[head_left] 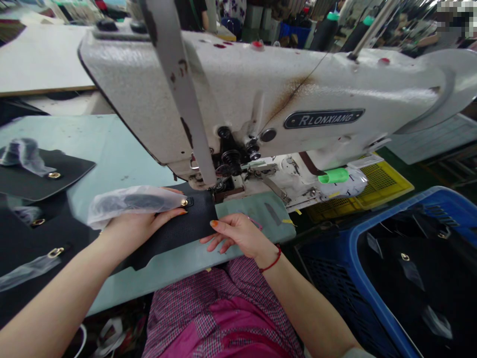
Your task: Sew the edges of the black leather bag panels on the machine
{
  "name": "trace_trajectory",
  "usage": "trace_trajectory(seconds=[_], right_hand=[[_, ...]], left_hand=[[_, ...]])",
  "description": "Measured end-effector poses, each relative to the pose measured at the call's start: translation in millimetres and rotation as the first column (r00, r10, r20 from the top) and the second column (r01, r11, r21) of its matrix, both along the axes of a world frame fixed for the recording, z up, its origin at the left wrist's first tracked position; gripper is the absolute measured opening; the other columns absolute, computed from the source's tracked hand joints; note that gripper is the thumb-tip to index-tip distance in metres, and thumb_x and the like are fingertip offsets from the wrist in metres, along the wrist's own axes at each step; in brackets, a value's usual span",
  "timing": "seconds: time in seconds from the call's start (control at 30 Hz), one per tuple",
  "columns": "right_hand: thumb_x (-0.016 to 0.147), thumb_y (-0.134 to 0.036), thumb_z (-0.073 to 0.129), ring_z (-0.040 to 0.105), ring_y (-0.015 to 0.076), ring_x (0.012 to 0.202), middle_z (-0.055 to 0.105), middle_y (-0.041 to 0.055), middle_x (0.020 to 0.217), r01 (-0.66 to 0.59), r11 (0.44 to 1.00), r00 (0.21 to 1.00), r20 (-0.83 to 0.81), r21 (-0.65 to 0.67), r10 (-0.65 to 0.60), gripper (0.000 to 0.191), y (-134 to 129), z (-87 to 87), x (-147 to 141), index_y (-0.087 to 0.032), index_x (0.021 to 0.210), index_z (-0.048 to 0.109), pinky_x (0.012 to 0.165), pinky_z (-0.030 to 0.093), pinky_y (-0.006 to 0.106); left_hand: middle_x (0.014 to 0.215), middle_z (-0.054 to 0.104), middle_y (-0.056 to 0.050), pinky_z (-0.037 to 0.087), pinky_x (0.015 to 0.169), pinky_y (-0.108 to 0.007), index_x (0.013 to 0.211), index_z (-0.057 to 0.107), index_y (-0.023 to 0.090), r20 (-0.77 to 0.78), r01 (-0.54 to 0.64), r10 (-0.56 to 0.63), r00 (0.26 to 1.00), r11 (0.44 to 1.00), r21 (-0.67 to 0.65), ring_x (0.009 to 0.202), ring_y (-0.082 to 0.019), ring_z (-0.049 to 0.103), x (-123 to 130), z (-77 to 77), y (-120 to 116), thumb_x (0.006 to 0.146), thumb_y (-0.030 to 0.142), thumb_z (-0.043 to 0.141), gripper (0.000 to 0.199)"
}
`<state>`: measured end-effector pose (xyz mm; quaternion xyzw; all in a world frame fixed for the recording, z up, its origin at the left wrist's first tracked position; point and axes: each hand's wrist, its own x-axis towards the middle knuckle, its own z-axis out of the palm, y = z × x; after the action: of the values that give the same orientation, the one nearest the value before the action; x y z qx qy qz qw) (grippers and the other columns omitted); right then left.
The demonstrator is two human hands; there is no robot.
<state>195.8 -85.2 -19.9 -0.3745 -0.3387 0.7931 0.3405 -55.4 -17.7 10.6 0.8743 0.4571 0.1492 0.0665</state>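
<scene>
A black leather panel [177, 228] lies on the sewing machine's bed, its far right edge close under the needle area. Attached to it by a gold-coloured fitting [184, 202] is a strap wrapped in cloudy plastic [130, 203]. My left hand [149, 221] holds the panel down, thumb and forefinger on either side of the strap's end; its other fingers are hidden beneath the strap. My right hand [238, 233] is open, fingers loosely stretched at the panel's right edge; I cannot tell whether they touch it. The white sewing machine [231, 99] stands just beyond both hands.
More black panels [40, 174] with wrapped straps lie at the left. A blue basket [357, 268] holding similar pieces stands at the right, with a yellow crate [391, 181] behind it. Small scissors [254, 222] lie beside my right hand. A grey lever [179, 89] crosses the machine's front.
</scene>
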Motion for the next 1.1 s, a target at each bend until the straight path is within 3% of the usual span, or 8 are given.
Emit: trace_trajectory(seconds=[0.17,0.37,0.47,0.57,0.77,0.93,1.0,1.1], right_hand=[[0.081,-0.06,0.069,0.071,0.0146,0.068,0.076,0.0114,0.089,0.016,0.999,0.998,0.067,0.045,-0.019,0.048,-2.7,-4.2,-2.2,-0.013,0.074,0.065,0.051,0.05,0.017],[0.092,-0.061,0.055,0.067,0.0129,0.061,0.072,0.0067,0.071,0.084,0.94,0.941,0.284,0.329,-0.183,0.053,-10.2,-21.8,-10.8,-0.014,0.072,0.066,0.055,0.049,0.02],[0.094,-0.06,0.052,0.064,0.0121,0.059,0.068,0.0045,0.066,0.109,0.905,0.911,0.323,0.41,-0.256,0.054,-12.0,-30.9,-12.6,-0.014,0.068,0.064,0.057,0.048,0.021],[0.094,-0.059,0.053,0.062,0.0119,0.057,0.066,0.0037,0.064,0.112,0.903,0.913,0.315,0.414,-0.258,0.053,-10.9,-34.8,-11.2,-0.015,0.067,0.063,0.057,0.048,0.021],[0.091,-0.062,0.055,0.06,0.0119,0.054,0.065,0.0041,0.061,0.103,0.931,0.924,0.312,0.352,-0.22,0.055,-9.6,-31.5,-9.9,-0.014,0.065,0.063,0.055,0.048,0.021],[0.09,-0.06,0.058,0.06,0.0106,0.053,0.066,0.0039,0.062,0.13,0.941,0.936,0.273,0.314,-0.221,0.053,-10.5,-30.5,-11.3,-0.014,0.065,0.061,0.055,0.049,0.02],[0.09,-0.06,0.059,0.06,0.0104,0.052,0.066,0.0038,0.061,0.132,0.943,0.942,0.257,0.305,-0.214,0.052,-9.9,-30.7,-11.0,-0.014,0.065,0.061,0.054,0.05,0.02],[0.09,-0.06,0.059,0.06,0.0106,0.051,0.065,0.0037,0.06,0.128,0.945,0.946,0.248,0.3,-0.207,0.053,-7.9,-30.2,-10.3,-0.014,0.065,0.061,0.053,0.05,0.02]], left_hand=[[0.122,0.069,-0.009,0.04,0.111,-0.046,0.117,0.066,0.015,-0.015,0.013,-0.013,1.0,1.0,0.018,0.115,-0.03,0.062,-2.0,-1.8,0.5,0.096,0.055,0.036,0.055],[0.125,0.069,-0.006,0.048,0.104,-0.043,0.121,0.063,0.02,0.024,-0.066,0.07,0.997,0.988,-0.137,0.109,-0.026,0.066,4.4,4.4,-2.5,0.092,0.057,0.049,0.049],[0.122,0.07,-0.012,0.052,0.099,-0.044,0.117,0.065,0.015,0.052,-0.07,0.073,0.996,0.996,-0.061,0.107,-0.027,0.068,6.8,0.5,-5.4,0.092,0.054,0.052,0.048],[0.118,0.072,-0.013,0.052,0.101,-0.042,0.107,0.069,0.015,0.101,-0.035,0.033,0.994,0.999,0.022,0.108,-0.027,0.069,5.1,-5.0,-7.0,0.092,0.046,0.053,0.037],[0.112,0.074,-0.007,0.052,0.102,-0.039,0.099,0.07,0.02,0.127,0.089,-0.088,0.988,0.996,-0.008,0.11,-0.024,0.068,0.7,-4.0,-4.1,0.094,0.033,0.042,0.032],[0.094,0.075,-0.009,0.049,0.104,-0.043,0.082,0.069,0.017,0.163,0.024,0.007,0.987,0.983,-0.184,0.104,-0.025,0.067,8.4,9.3,-4.8,0.095,0.042,0.041,0.04],[0.096,0.075,-0.009,0.046,0.106,-0.044,0.082,0.07,0.018,0.184,-0.001,0.048,0.982,0.97,-0.243,0.106,-0.026,0.066,9.3,8.0,-3.2,0.092,0.049,0.044,0.041],[0.104,0.075,-0.008,0.046,0.105,-0.04,0.092,0.07,0.02,0.254,-0.108,0.209,0.944,0.926,-0.361,0.107,-0.025,0.065,7.8,-2.7,3.4,0.087,0.053,0.049,0.039]])
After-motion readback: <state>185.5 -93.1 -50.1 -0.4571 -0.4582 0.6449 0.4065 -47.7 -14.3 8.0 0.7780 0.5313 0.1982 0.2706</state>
